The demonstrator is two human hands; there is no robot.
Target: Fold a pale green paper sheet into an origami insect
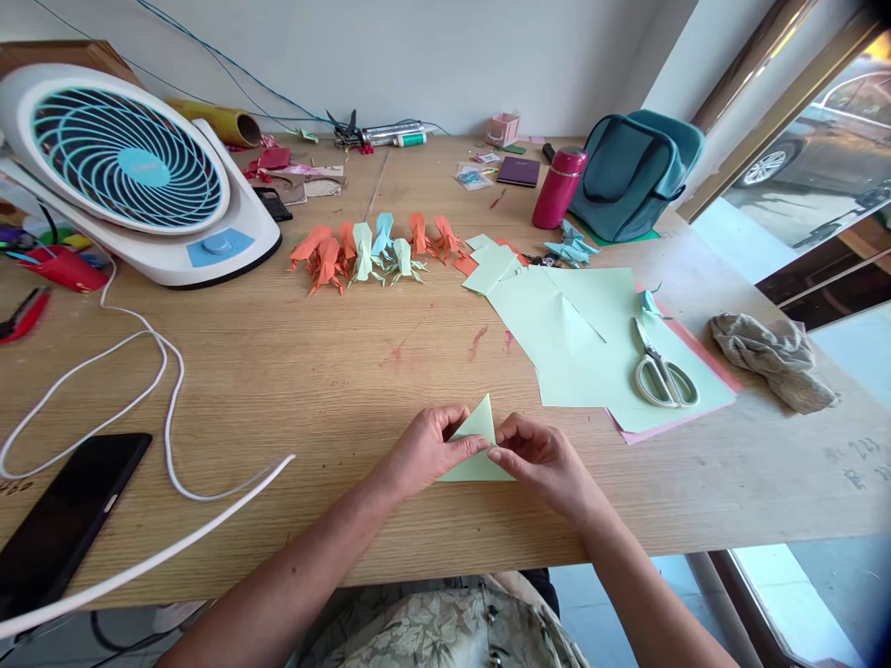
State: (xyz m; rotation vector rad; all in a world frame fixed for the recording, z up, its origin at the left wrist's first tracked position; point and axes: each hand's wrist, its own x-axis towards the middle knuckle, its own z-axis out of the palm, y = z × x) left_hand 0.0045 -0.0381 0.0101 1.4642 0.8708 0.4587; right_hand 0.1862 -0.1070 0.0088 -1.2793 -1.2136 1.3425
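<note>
Hands meet at the near-centre of the wooden surface point(292, 371), both on one folded pale-green paper triangle point(480, 429). Triangle lies flat on the surface, apex pointing away from the person, base toward them.

Left hand point(424, 452): grip closed on the triangle's left edge, fingertips pressing the paper down, thumb along the fold. Right hand point(539, 459): grip pinched together on the triangle's right side, fingertips meeting the left hand's at the middle of the paper. Lower part of the triangle is covered by both hands.

Around it:
- Stack of pale-green sheets point(591, 343) to the right and farther back, lying over a pink sheet point(686, 417) whose edge shows underneath.
- Scissors point(661, 371) rest on the stack, blades shut, handles toward the person.
- Crumpled beige cloth point(772, 357) further right, apart from the stack.
- Row of folded paper figures point(372, 250), orange, green and light blue, behind centre.
- White desk fan point(132, 172) far left, white cable point(139, 399) looping across the surface.
- Black phone point(66, 515) at the near left edge, face up.
- Red flask point(559, 186) upright just beside a teal bag point(637, 172) at the back right.
</note>
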